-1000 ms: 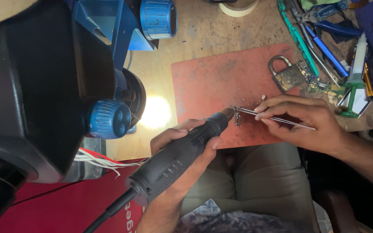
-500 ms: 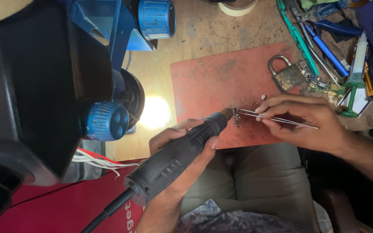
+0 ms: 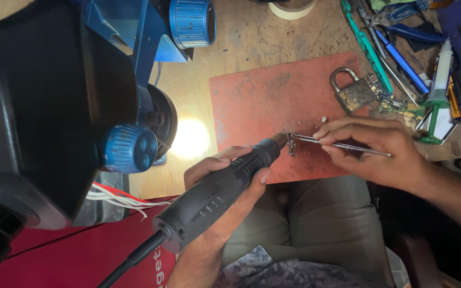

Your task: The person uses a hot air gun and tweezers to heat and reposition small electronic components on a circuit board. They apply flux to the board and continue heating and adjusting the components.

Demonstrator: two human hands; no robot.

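Observation:
My left hand (image 3: 217,202) grips a black corded soldering iron (image 3: 220,189), its tip reaching the near edge of a red work mat (image 3: 262,101). My right hand (image 3: 372,149) pinches thin metal tweezers (image 3: 337,144) whose points hold a tiny metal part (image 3: 292,145) right at the iron's tip. Both hands hover over the mat's front edge, above my lap.
A black and blue microscope (image 3: 54,106) fills the left, with a lit spot (image 3: 190,138) on the wooden bench below. A rusty padlock (image 3: 354,93), small circuit board (image 3: 396,104), syringe (image 3: 437,80), and blue and green hand tools (image 3: 396,53) lie at the right. A tape roll (image 3: 293,8) sits at the top.

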